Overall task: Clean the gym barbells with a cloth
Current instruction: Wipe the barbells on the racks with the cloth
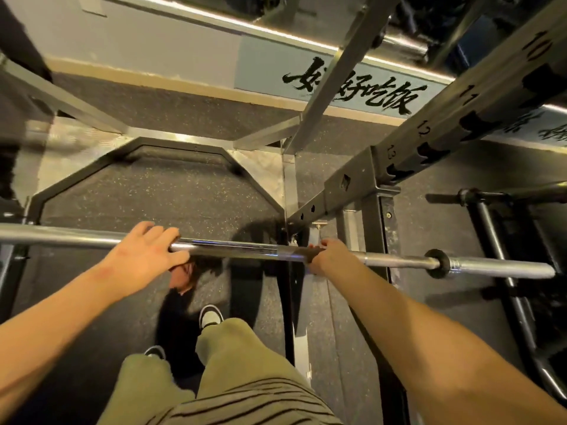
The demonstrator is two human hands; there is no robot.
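The dark rack post (491, 87) has numbers going down its side: 10, 11, 12, 13. The light blue sign (260, 62) low on the wall has big black brush letters. A metal bar (337, 72) hides part of them, but they seem to say 好好吃饭. There is more black writing (552, 130) at the right edge, too blurry to read.

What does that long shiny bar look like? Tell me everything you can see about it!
The barbell is a long silvery metal bar, level above the dark speckled floor. Its middle shines like a mirror; the ends look duller. Near the right end sits a dark collar, then a thicker sleeve with no plates. The left hand holds a reddish cloth against it; the right hand grips it.
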